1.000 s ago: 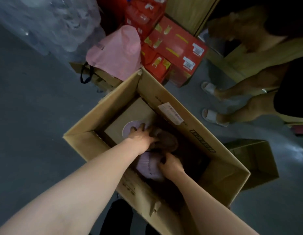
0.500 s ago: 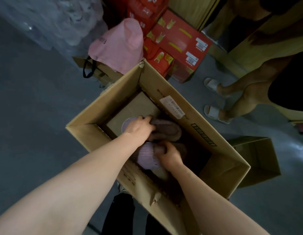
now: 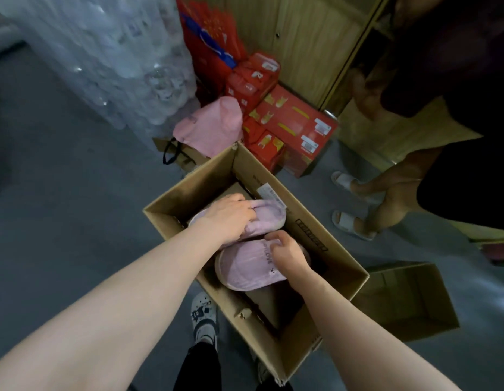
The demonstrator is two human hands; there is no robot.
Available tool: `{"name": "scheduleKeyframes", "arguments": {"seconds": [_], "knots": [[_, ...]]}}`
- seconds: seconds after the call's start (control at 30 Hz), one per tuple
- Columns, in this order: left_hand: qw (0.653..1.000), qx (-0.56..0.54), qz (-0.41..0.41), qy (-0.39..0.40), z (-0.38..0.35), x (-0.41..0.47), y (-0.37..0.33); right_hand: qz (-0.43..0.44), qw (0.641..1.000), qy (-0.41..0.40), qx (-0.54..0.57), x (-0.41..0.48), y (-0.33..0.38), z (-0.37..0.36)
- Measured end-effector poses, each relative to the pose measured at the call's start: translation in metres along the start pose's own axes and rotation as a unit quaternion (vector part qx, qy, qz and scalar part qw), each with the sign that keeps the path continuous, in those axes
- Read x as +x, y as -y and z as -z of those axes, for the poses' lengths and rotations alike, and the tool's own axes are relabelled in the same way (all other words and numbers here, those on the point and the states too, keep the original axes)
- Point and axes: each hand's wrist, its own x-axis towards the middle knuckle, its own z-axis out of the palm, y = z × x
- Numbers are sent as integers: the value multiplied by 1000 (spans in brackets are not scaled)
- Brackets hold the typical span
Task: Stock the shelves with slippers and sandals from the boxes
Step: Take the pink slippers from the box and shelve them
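At the bottom of the frame two bare forearms reach up and in from either side, with a white patterned clog (image 3: 204,316) on the grey floor between them. They meet inside an open brown cardboard box (image 3: 324,249) that runs diagonally across the centre. The right hand (image 3: 284,253) is the nearer one; its fingers curl over the right end of the nearer lilac plush slipper (image 3: 245,269) and pinch the edge beside the stitched lettering. That slipper's long axis runs roughly across the frame, its rounded end pointing left, away from the grip. Just beyond it, side by side and apparently touching, lies the farther lilac plush slipper (image 3: 270,217) on much the same axis. The left hand (image 3: 228,218) is draped over its middle, fingers wrapped down onto the upper. Both slippers sit at about rim level, so lifting them out looks unobstructed. A smaller empty cardboard box (image 3: 408,300) lies right of the big one. Further up are a pink cloth bag (image 3: 214,125) and stacked red printed cartons (image 3: 293,122). Another person's legs in white sandals (image 3: 351,224) stand at right. The pale wooden shelf unit (image 3: 301,38) at the top centre lies straight ahead, so the slippers would probably travel up-frame and right.
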Motion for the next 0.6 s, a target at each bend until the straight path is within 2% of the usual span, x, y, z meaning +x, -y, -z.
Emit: {"name": "scheduleKeyframes", "arguments": {"seconds": [0.1, 0.23, 0.43, 0.6], "knots": [[999, -33, 41, -15, 12, -21, -2, 44, 999, 16, -26, -15, 9, 19], [987, -79, 119, -76, 26, -59, -7, 50, 997, 13, -52, -38, 33, 38], [959, -118, 194, -169, 43, -121, -25, 180, 974, 41, -133, -83, 58, 60], [930, -149, 264, -208, 46, -171, -49, 250, 953, 52, -162, -117, 74, 65]]}}
